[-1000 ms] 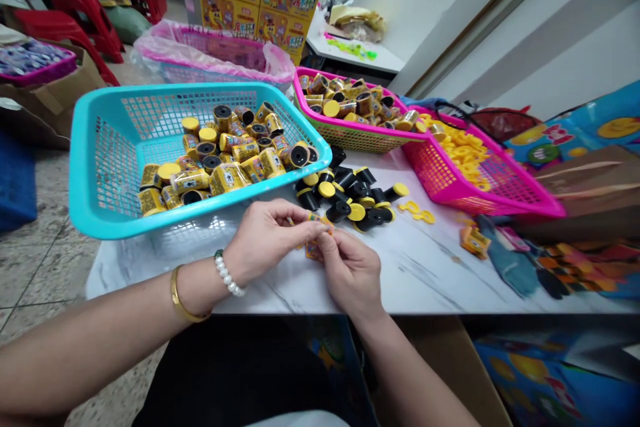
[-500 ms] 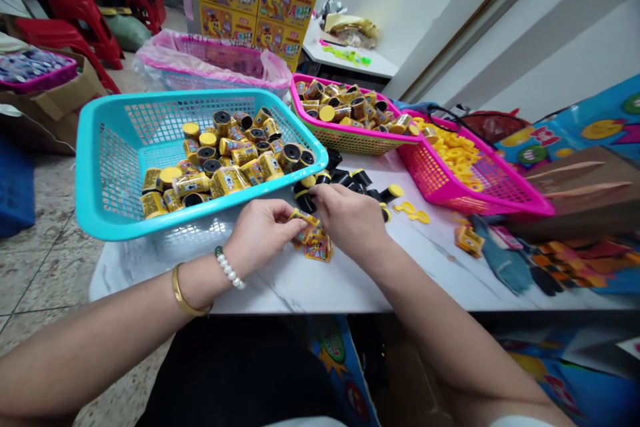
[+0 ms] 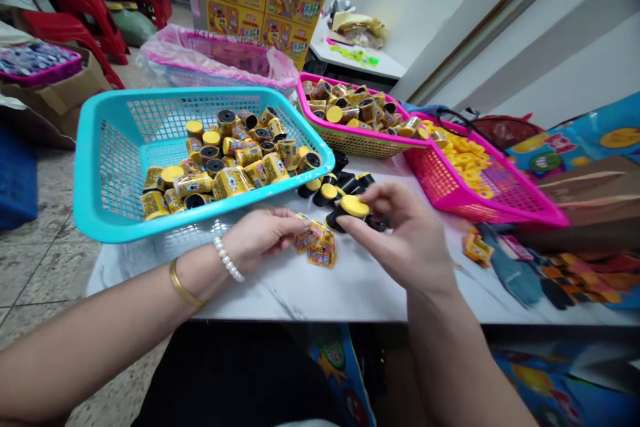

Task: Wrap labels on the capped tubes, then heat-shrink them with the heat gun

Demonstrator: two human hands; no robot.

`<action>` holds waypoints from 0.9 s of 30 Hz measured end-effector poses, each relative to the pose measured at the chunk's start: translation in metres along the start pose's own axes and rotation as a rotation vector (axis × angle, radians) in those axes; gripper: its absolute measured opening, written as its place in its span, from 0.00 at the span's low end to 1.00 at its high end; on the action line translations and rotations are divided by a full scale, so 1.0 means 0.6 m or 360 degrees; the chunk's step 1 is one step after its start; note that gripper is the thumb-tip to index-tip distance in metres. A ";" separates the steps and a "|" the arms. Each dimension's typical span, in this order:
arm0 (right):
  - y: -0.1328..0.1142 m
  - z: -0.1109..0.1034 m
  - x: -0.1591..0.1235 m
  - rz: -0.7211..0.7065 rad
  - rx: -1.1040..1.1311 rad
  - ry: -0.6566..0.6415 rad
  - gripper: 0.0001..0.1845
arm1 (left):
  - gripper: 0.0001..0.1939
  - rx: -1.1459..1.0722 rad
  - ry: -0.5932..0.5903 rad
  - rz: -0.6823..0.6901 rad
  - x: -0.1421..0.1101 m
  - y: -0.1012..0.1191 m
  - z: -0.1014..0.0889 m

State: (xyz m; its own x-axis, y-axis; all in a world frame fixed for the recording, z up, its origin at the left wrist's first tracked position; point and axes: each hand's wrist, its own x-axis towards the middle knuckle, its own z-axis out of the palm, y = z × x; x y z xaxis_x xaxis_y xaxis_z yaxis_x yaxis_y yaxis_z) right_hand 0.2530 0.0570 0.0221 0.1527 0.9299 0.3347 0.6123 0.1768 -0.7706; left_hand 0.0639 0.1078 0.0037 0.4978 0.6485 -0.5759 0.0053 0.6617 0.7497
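Wrapped tubes [image 3: 225,170] filled the blue basket [image 3: 93,177], and yellow rings [image 3: 457,157] filled the pink basket [image 3: 450,197]. The right hand [image 3: 395,233] pinched a black tube with a yellow cap [image 3: 353,208] over the counter [image 3: 280,300]. The left hand [image 3: 260,237] lay open beside small paper packets [image 3: 320,247].

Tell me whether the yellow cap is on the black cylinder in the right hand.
On: the round yellow plastic cap sits on the end of the black plastic cylinder in the right hand; no gap shows.
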 end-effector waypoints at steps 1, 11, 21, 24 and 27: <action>0.003 -0.008 -0.013 0.0110 0.0264 -0.0005 0.17 | 0.10 -0.0067 -0.0024 -0.0039 0.002 -0.001 -0.002; 0.030 0.040 -0.079 0.0497 0.1302 0.0169 0.17 | 0.10 -0.0408 -0.0083 -0.0099 0.007 0.001 0.000; 0.016 0.049 -0.082 0.0264 0.0581 0.0217 0.14 | 0.13 -0.0469 -0.0231 -0.0083 0.003 -0.001 -0.003; 0.006 0.056 -0.081 0.0225 0.0677 0.0121 0.12 | 0.12 -0.0440 -0.0190 -0.0054 0.001 -0.002 -0.002; 0.003 0.065 -0.082 0.0187 0.0680 0.0270 0.12 | 0.12 -0.0296 -0.0143 0.0104 0.001 -0.006 -0.001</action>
State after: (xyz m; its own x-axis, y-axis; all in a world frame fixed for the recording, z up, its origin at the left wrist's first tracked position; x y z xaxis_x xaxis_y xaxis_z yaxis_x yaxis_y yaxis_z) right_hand 0.2163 0.0239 -0.0167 0.3483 0.8920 0.2882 0.2148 0.2234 -0.9508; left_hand 0.0636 0.1061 0.0005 0.5672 0.6617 -0.4903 -0.1856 0.6827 0.7067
